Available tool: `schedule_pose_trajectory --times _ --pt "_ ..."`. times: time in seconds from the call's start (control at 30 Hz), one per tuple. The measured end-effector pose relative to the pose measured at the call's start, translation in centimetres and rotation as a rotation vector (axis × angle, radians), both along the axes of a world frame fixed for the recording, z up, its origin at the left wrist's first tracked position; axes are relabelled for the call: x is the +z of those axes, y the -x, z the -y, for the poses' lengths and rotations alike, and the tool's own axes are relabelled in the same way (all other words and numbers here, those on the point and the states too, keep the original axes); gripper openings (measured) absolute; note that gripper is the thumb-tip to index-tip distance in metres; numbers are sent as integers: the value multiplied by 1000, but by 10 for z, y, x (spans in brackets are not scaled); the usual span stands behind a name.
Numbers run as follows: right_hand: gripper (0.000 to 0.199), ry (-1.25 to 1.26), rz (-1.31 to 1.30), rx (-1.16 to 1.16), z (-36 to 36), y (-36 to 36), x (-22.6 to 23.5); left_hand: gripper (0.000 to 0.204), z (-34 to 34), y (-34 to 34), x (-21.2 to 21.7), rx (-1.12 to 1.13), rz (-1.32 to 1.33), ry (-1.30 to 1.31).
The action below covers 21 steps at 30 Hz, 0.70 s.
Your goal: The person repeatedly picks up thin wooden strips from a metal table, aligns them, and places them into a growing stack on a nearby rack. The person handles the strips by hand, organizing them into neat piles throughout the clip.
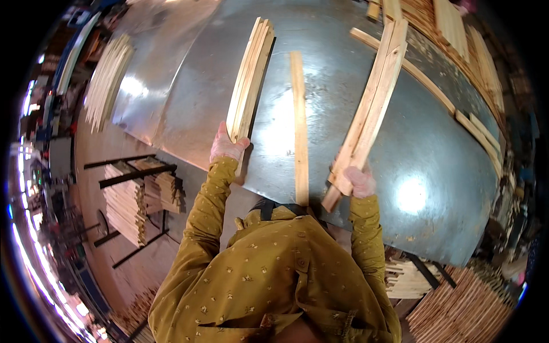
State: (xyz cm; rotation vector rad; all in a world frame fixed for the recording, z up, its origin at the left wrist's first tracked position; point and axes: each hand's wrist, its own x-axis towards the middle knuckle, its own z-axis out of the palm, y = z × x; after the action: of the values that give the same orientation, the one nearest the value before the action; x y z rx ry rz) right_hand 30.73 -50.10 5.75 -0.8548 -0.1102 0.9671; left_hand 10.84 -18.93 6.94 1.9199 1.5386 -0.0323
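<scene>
My left hand (227,147), in a thin clear glove, grips the near end of a bundle of wooden strips (251,74) that points away from me over the metal table. The gloved right hand (361,182) is closed round the near part of a second bundle of wooden strips (374,94), whose ends are staggered. One lowest piece of it sticks out toward me. Between the two bundles a single wooden strip (299,126) lies lengthwise on the table, its near end at my waist. My fingers under both bundles are partly hidden.
Shiny sheet metal covers the table (320,34). Loose strips (434,91) lie along its right side, near stacked boards (452,28). A pile of strips (108,80) sits at the far left edge. Racks of stacked wood (126,206) stand below left, and more strips (457,308) below right.
</scene>
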Motion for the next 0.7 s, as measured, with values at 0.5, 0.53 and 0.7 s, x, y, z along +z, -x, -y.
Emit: schedule_pose_trajectory --times 0.5,0.53,0.7 --pt "33 150 -317 -188 -220 70 -48 73 -180 104 -18 200 1040 1132" --pt "32 86 -443 -187 -233 74 -53 74 -186 104 -18 213 1026 1187" --pt "63 855 395 -70 -320 156 -3 83 -176 90 -42 32 710 627"
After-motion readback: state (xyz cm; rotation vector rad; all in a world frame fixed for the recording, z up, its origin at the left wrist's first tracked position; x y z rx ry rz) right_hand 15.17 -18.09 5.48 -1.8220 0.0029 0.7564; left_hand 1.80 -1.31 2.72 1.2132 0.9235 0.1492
